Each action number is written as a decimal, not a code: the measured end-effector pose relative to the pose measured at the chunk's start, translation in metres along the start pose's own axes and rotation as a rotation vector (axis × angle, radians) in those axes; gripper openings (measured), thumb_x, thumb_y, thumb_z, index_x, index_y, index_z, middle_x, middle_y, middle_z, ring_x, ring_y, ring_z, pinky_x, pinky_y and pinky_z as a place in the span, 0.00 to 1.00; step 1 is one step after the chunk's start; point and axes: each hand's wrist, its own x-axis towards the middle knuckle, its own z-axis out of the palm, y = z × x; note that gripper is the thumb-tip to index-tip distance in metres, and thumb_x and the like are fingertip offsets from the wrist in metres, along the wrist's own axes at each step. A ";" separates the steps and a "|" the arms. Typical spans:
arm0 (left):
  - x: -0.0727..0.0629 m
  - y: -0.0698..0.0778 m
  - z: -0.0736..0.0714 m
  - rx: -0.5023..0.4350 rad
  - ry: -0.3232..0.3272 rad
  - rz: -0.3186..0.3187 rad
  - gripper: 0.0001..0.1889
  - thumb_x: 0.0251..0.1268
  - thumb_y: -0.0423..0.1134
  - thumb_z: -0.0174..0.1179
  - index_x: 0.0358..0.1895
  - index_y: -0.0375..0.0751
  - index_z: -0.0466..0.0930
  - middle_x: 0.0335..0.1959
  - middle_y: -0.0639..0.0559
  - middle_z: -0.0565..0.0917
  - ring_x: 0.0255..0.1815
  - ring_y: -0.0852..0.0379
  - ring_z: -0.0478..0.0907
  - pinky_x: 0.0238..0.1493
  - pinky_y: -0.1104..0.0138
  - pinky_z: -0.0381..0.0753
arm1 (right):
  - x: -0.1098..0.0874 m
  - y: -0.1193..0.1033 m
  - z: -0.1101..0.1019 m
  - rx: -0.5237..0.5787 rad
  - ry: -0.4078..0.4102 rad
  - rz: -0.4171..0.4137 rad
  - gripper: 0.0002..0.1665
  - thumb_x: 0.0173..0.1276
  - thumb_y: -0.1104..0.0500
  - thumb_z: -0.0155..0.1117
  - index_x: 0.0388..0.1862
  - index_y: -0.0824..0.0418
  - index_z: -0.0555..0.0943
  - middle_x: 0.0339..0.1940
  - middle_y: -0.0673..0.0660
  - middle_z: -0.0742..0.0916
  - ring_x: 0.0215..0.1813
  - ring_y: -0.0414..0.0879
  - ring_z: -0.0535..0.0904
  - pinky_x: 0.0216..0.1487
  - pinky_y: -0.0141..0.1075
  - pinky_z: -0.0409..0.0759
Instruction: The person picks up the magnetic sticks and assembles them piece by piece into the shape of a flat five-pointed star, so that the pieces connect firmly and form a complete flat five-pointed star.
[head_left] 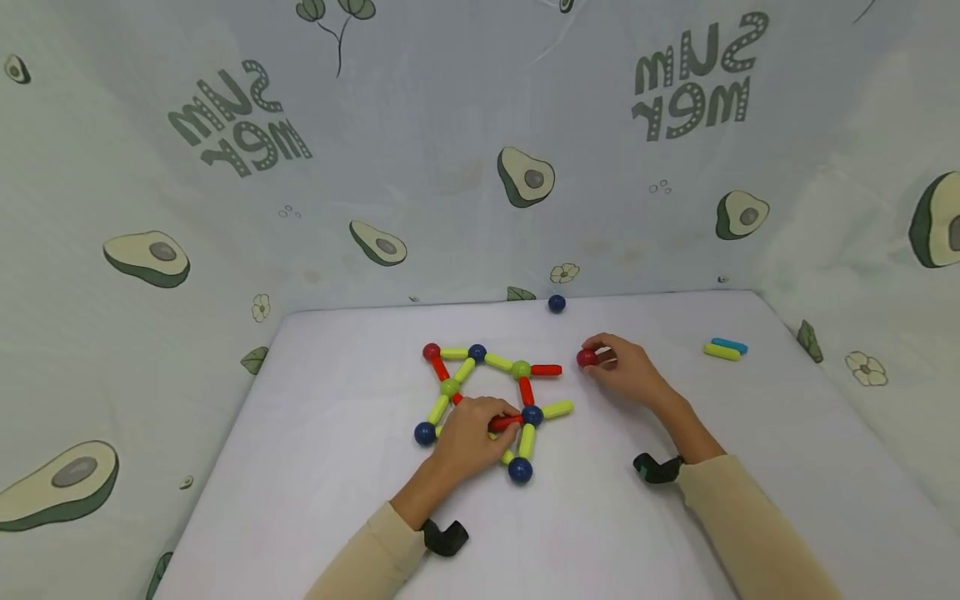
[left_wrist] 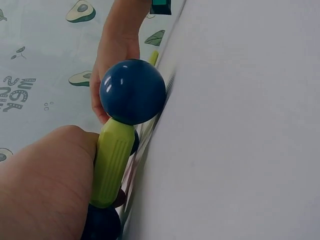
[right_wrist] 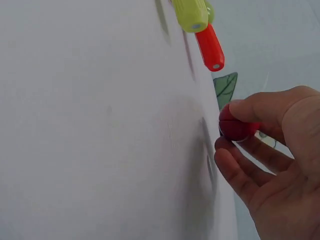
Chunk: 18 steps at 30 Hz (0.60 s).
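Note:
A structure of magnetic rods and balls lies on the white table point(head_left: 300, 500). Its green ball point(head_left: 521, 370) joins a free-ended red rod point(head_left: 546, 370), and its dark blue ball point(head_left: 532, 416) carries a free-ended yellow-green rod point(head_left: 558, 409). My left hand point(head_left: 471, 437) lies over the structure's middle, pinching a red rod point(head_left: 504, 423) that meets this blue ball, and hides several pieces. To the right of the structure, my right hand point(head_left: 626, 371) pinches a red ball point(right_wrist: 235, 125) between thumb and fingers. In the left wrist view, a blue ball point(left_wrist: 132, 92) tops a yellow-green rod point(left_wrist: 113, 165) beside the left hand.
A loose dark blue ball point(head_left: 557, 304) sits at the table's far edge. Toward the right, a yellow-green rod point(head_left: 722, 352) and a light blue rod point(head_left: 730, 345) lie side by side. A cloth printed with avocados point(head_left: 527, 177) hangs behind the table.

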 end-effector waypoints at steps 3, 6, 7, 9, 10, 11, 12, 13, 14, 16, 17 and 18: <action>0.000 0.000 -0.001 0.003 0.003 0.008 0.08 0.69 0.46 0.67 0.47 0.55 0.90 0.39 0.62 0.90 0.34 0.67 0.78 0.37 0.77 0.76 | -0.005 -0.004 0.006 0.009 -0.014 -0.010 0.22 0.71 0.62 0.68 0.62 0.62 0.77 0.60 0.65 0.83 0.58 0.60 0.82 0.59 0.54 0.84; 0.001 0.002 -0.002 0.018 0.001 0.015 0.08 0.68 0.46 0.66 0.46 0.54 0.89 0.39 0.61 0.90 0.35 0.67 0.78 0.38 0.76 0.76 | -0.006 -0.006 0.011 0.016 -0.030 -0.024 0.22 0.71 0.61 0.68 0.62 0.62 0.78 0.58 0.64 0.84 0.56 0.58 0.82 0.58 0.52 0.84; 0.002 0.003 -0.003 0.028 0.001 0.017 0.08 0.68 0.46 0.66 0.46 0.54 0.89 0.40 0.61 0.90 0.36 0.67 0.79 0.39 0.76 0.76 | -0.006 -0.006 0.013 0.015 -0.036 -0.037 0.22 0.71 0.60 0.68 0.62 0.62 0.78 0.58 0.64 0.85 0.55 0.58 0.82 0.58 0.52 0.84; 0.004 0.007 -0.005 0.048 0.004 0.020 0.08 0.68 0.46 0.64 0.46 0.54 0.89 0.41 0.61 0.90 0.38 0.66 0.81 0.41 0.74 0.77 | -0.005 -0.006 0.014 0.017 -0.041 -0.042 0.22 0.71 0.59 0.69 0.61 0.61 0.78 0.56 0.62 0.85 0.54 0.56 0.82 0.57 0.51 0.84; 0.006 0.009 -0.006 0.052 0.006 0.019 0.09 0.68 0.46 0.63 0.46 0.53 0.89 0.42 0.60 0.89 0.39 0.65 0.81 0.41 0.72 0.78 | -0.005 -0.006 0.015 0.016 -0.041 -0.043 0.22 0.70 0.58 0.69 0.61 0.60 0.78 0.55 0.62 0.86 0.54 0.56 0.82 0.57 0.50 0.84; 0.008 0.012 -0.006 0.053 0.009 0.016 0.09 0.68 0.47 0.62 0.46 0.53 0.88 0.43 0.60 0.89 0.41 0.64 0.81 0.42 0.71 0.79 | -0.005 -0.006 0.015 0.015 -0.040 -0.044 0.22 0.70 0.58 0.70 0.61 0.60 0.78 0.55 0.61 0.86 0.54 0.55 0.82 0.57 0.50 0.84; 0.011 0.015 -0.007 0.051 0.009 0.009 0.10 0.69 0.48 0.62 0.47 0.52 0.88 0.45 0.60 0.88 0.42 0.63 0.81 0.43 0.71 0.80 | -0.005 -0.005 0.016 0.017 -0.040 -0.044 0.23 0.70 0.57 0.70 0.62 0.59 0.78 0.56 0.61 0.86 0.54 0.55 0.82 0.57 0.50 0.84; 0.013 0.018 -0.007 0.045 0.010 0.000 0.11 0.70 0.49 0.61 0.47 0.52 0.88 0.45 0.59 0.88 0.44 0.62 0.81 0.44 0.70 0.80 | -0.005 -0.005 0.016 0.019 -0.044 -0.052 0.24 0.71 0.57 0.69 0.63 0.59 0.78 0.57 0.61 0.85 0.54 0.55 0.82 0.57 0.51 0.84; 0.015 0.021 -0.006 0.038 0.007 -0.008 0.11 0.71 0.50 0.61 0.48 0.52 0.88 0.46 0.59 0.86 0.45 0.61 0.81 0.45 0.70 0.81 | -0.006 -0.004 0.016 0.025 -0.049 -0.056 0.25 0.71 0.58 0.69 0.65 0.58 0.77 0.58 0.61 0.85 0.55 0.55 0.82 0.58 0.51 0.83; 0.020 0.028 -0.004 0.027 -0.010 -0.020 0.14 0.72 0.54 0.61 0.49 0.52 0.88 0.46 0.58 0.84 0.45 0.61 0.78 0.45 0.70 0.80 | -0.007 -0.002 0.016 0.038 -0.067 -0.082 0.26 0.71 0.60 0.68 0.67 0.58 0.77 0.61 0.62 0.84 0.56 0.56 0.81 0.59 0.52 0.83; 0.023 0.031 -0.001 0.031 -0.021 -0.025 0.16 0.71 0.56 0.62 0.50 0.52 0.88 0.46 0.58 0.82 0.46 0.61 0.77 0.46 0.71 0.80 | -0.008 -0.001 0.017 0.047 -0.077 -0.101 0.27 0.72 0.61 0.67 0.68 0.57 0.77 0.62 0.62 0.84 0.57 0.56 0.81 0.60 0.53 0.82; 0.026 0.034 0.002 0.037 -0.035 -0.028 0.18 0.71 0.58 0.62 0.51 0.52 0.88 0.45 0.58 0.80 0.46 0.61 0.75 0.46 0.71 0.79 | -0.009 -0.001 0.017 0.059 -0.088 -0.121 0.27 0.72 0.63 0.66 0.69 0.58 0.77 0.63 0.62 0.83 0.57 0.57 0.81 0.60 0.54 0.82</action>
